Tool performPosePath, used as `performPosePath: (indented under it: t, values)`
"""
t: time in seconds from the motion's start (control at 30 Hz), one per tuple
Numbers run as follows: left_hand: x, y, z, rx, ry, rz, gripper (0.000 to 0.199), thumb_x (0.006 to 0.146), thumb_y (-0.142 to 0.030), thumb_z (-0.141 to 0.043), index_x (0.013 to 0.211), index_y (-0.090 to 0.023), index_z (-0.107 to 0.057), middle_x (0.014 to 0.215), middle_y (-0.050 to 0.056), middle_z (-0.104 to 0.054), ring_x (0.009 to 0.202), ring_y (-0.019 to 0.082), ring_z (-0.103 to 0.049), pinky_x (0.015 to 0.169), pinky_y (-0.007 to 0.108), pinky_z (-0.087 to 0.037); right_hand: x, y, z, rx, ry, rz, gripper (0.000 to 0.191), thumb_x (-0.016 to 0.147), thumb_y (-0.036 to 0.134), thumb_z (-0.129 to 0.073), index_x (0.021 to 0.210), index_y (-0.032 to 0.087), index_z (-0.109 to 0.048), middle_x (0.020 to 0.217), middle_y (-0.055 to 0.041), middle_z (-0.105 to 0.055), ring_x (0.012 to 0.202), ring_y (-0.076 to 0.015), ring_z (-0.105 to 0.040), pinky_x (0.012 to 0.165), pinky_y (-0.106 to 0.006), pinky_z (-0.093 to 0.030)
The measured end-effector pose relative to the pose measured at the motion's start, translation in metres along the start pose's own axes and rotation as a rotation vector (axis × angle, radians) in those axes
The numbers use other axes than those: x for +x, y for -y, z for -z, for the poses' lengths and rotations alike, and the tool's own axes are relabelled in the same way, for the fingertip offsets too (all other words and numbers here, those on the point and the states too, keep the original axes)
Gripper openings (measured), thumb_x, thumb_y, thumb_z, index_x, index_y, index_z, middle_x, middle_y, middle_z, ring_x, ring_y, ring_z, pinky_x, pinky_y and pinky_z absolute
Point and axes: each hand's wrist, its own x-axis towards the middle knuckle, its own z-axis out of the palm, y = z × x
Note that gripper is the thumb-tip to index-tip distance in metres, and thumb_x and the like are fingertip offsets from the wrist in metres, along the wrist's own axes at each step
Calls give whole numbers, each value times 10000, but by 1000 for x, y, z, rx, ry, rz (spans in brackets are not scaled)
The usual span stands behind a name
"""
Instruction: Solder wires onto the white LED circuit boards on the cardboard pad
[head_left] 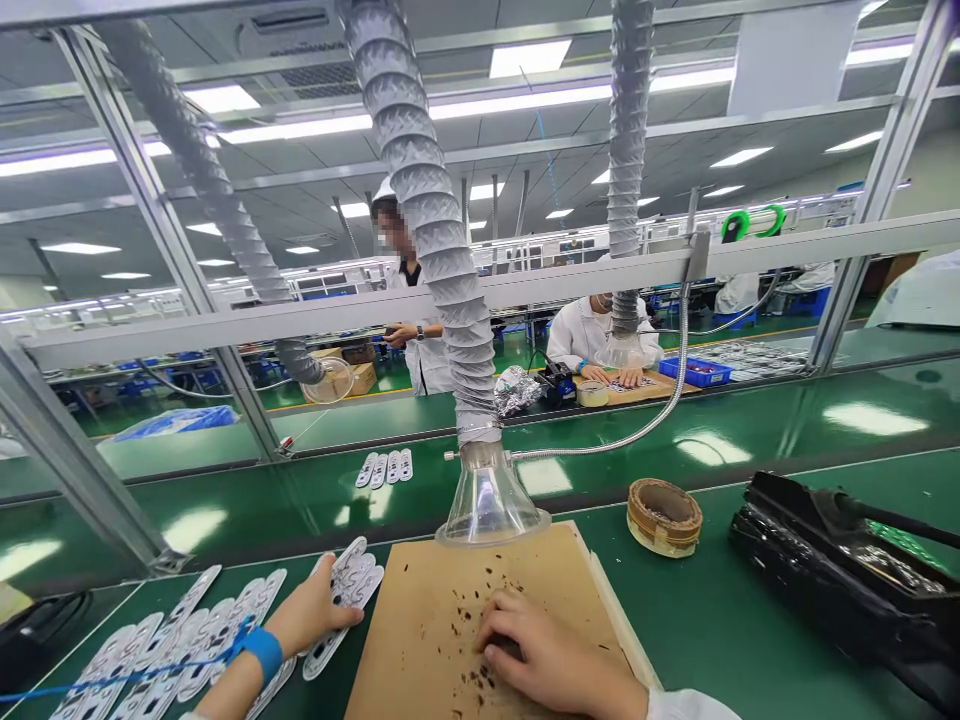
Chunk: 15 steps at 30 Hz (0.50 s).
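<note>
Right hand point(544, 655) curled low on a cardboard sheet point(420, 640) among dark crumbs point(469, 610), any grip hidden from view; left hand point(311, 610) open and resting on white circuit strips point(349, 585), the cord point(112, 680) of a blue wrist strap point(262, 650) trailing across them. Risk of crumbs spreading onto the strips, or of a snagged cord dragging them askew. Farther off, a clear plastic funnel point(491, 500) hanging low over the cardboard and easily knocked, then a roll of tape point(664, 517) and a black bag point(825, 560) on the green bench point(712, 630).
</note>
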Motion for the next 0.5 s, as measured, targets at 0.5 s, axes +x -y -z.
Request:
performPosePath:
  t: [0.5]
  values:
    - [8,7,-1,79,-21,12,1194,745,-535,-706,1657,54,-210,1454,336,-681,1310,441,-713,1002,426,-552,4,-3,-2,-32,-10,57,200,985,163,-642,1117,220,-780,1167,-69,-707,1170,-234,-649,1074,-374,-512]
